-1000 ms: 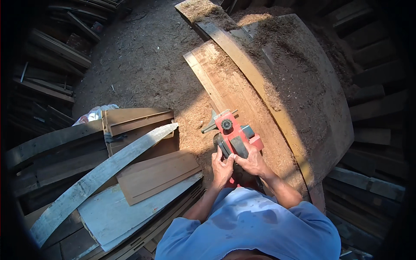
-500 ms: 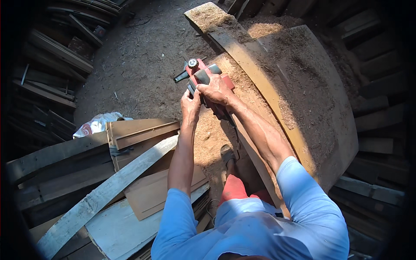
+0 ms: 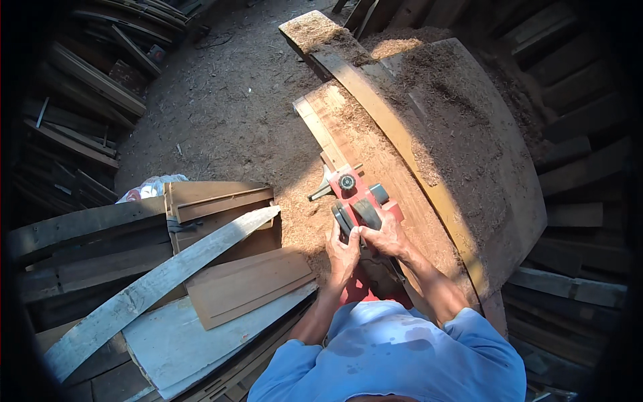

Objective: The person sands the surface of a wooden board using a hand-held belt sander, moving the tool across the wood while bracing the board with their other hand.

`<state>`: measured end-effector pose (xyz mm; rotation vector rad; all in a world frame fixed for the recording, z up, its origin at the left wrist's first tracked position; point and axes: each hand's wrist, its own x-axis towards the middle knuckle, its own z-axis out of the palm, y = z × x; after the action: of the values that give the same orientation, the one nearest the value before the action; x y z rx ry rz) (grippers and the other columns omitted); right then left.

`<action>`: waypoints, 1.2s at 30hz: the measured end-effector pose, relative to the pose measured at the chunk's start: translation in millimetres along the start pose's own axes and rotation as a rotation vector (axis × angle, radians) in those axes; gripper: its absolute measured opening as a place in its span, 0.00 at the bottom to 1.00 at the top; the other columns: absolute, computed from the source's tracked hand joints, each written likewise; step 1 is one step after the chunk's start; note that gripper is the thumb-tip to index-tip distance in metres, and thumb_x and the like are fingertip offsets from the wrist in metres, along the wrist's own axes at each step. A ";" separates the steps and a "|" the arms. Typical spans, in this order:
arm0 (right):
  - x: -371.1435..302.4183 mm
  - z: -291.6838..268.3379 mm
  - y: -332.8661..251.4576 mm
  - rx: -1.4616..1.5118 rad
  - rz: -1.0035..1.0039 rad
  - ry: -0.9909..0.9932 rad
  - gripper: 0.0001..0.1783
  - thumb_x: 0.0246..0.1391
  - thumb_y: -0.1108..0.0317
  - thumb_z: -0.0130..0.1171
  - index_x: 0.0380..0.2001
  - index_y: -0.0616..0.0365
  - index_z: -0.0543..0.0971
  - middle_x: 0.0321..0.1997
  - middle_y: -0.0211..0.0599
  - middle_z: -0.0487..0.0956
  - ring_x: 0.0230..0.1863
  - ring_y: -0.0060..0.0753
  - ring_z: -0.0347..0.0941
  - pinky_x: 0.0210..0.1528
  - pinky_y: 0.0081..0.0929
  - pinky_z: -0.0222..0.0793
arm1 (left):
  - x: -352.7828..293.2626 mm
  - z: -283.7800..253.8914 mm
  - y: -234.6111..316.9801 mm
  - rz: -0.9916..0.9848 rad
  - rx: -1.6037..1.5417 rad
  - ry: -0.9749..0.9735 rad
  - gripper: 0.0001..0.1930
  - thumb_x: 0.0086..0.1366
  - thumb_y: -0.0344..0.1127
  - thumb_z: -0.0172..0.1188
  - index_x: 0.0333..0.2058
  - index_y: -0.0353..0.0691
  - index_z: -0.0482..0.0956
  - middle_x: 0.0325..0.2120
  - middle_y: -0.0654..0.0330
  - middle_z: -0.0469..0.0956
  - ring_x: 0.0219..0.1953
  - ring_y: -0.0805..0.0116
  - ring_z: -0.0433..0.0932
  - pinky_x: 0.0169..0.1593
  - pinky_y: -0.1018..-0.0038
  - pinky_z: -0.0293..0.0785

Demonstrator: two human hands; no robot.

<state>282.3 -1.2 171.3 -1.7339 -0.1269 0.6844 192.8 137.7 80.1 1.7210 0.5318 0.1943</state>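
A red electric hand planer with a dark front knob and a side fence sits on a long wooden board, in front of my body. My right hand is closed round the planer's rear handle. My left hand grips the dark part at the planer's left rear, its thumb close to my right hand. The board's far end shows beyond the tool; its near part is hidden under the planer and my arms. A dark cord hangs by my right wrist.
To the right, a broad workbench top is strewn with shavings, with a long yellowish beam along its left side. Stacked boards and a pale curved plank lie at left. More timber lines both sides. Shavings cover the ground.
Both hands have drawn the planer back toward my body and to the right. The board's far end, formerly hidden by the tool, is now visible.
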 end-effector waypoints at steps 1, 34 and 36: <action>-22.5 2.6 16.2 0.007 -0.072 0.037 0.26 0.56 0.62 0.68 0.55 0.63 0.81 0.45 0.48 0.85 0.46 0.39 0.82 0.53 0.38 0.77 | -26.7 2.3 -10.5 -0.020 0.088 -0.002 0.33 0.69 0.46 0.69 0.67 0.35 0.72 0.37 0.50 0.77 0.40 0.58 0.77 0.45 0.64 0.76; 248.2 21.6 -81.5 -0.075 -0.271 0.036 0.26 0.52 0.58 0.64 0.50 0.65 0.79 0.32 0.46 0.84 0.33 0.38 0.80 0.41 0.38 0.78 | 259.6 -45.6 21.6 0.097 0.167 0.132 0.35 0.67 0.51 0.71 0.63 0.30 0.76 0.47 0.43 0.78 0.51 0.49 0.79 0.56 0.58 0.75; 194.7 15.4 -56.7 -0.094 -0.303 0.085 0.25 0.53 0.59 0.65 0.50 0.65 0.81 0.36 0.45 0.84 0.35 0.36 0.80 0.43 0.37 0.78 | 196.7 -32.9 27.9 0.107 0.158 0.120 0.33 0.67 0.49 0.71 0.62 0.30 0.76 0.43 0.47 0.77 0.46 0.54 0.79 0.52 0.61 0.76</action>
<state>449.6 112.3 148.6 -1.7820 -0.3593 0.3874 358.9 251.5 83.0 1.9017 0.5550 0.3414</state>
